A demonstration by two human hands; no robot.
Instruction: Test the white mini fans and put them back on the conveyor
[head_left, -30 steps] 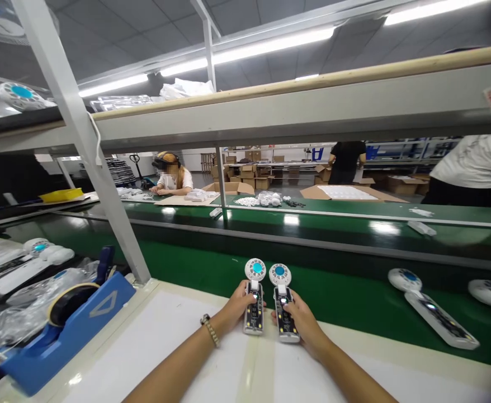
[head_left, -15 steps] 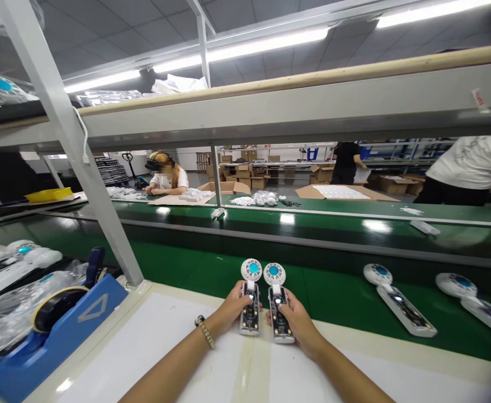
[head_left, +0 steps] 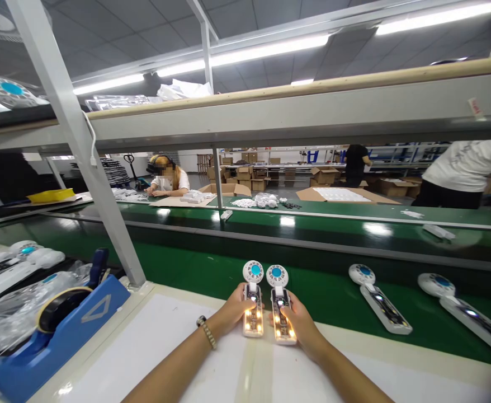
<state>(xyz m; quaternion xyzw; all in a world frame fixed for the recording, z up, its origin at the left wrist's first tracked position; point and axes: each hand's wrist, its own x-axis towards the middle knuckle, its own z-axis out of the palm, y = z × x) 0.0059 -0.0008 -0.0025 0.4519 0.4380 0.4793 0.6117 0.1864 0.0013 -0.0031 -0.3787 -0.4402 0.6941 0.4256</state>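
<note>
In the head view, my left hand [head_left: 232,309] grips a white handheld device [head_left: 253,326], its thumb pressed on the upper part of the board. My right hand [head_left: 305,324] holds a matching device [head_left: 284,330] the same way. Each has a round, slotted white head with a blue centre and a long body with an exposed circuit board. Amber lights glow on both boards. The two devices stand side by side, slightly apart, above the near edge of the green belt [head_left: 195,277]. On the belt to the right lie two more such devices, one nearer [head_left: 385,309] and one farther right [head_left: 476,327].
At left stands a blue tape dispenser [head_left: 67,336] beside bagged devices [head_left: 36,291]. A slanted metal post [head_left: 81,145] and overhead shelf [head_left: 279,112] frame the station. Across the belts, a person [head_left: 172,179] sits at work; open cartons [head_left: 341,195] and loose white parts stand there.
Amber lights have come on in both held devices. The two devices on the near belt have shifted left, while small white pieces on the far belt have shifted right. Both hands keep their grip.
</note>
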